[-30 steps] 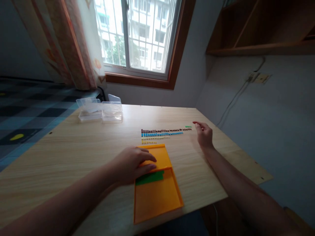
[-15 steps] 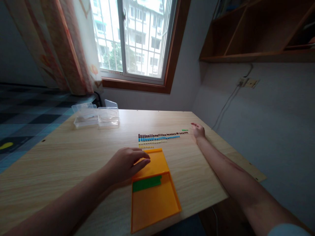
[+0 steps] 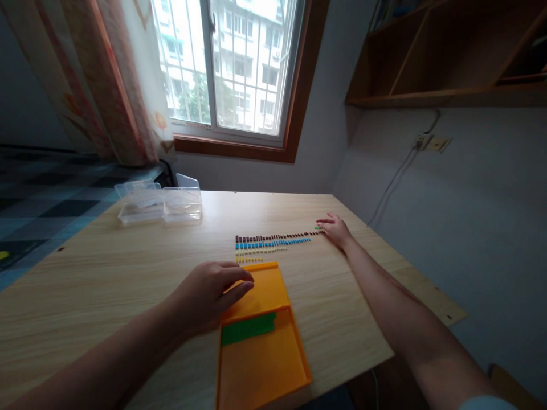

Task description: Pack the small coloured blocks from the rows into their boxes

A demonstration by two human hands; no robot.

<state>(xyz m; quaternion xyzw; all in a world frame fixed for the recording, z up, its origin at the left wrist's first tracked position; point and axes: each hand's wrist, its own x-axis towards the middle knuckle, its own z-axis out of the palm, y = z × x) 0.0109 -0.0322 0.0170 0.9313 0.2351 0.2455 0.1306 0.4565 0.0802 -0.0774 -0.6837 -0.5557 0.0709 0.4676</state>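
Observation:
My left hand (image 3: 220, 287) hovers over or rests on the far half of an open orange case (image 3: 265, 287); its thumb and fingers are apart and hold nothing I can see. In the near half lies a strip of green pieces (image 3: 248, 329). My right hand (image 3: 335, 229) reaches to the far right, fingers stretched out over a few small green pieces (image 3: 317, 228). Beside it run rows of tiny block-like pieces: dark brown (image 3: 273, 237), blue (image 3: 273, 244), pale cream (image 3: 258, 251) and a short yellow row (image 3: 252, 260). Its fingertips partly cover the green pieces.
Clear plastic boxes (image 3: 182, 213) with raised lids stand at the table's far left. The wooden table (image 3: 171, 250) ends at a right edge near the wall. Beyond are a window (image 3: 248, 68), a curtain (image 3: 94, 80), a wall shelf (image 3: 427, 97) and a socket with a cable (image 3: 423, 141).
My right hand has moved left, its fingers opening out over the small green pieces. My left hand stays at the orange case; the whole view has shifted slightly.

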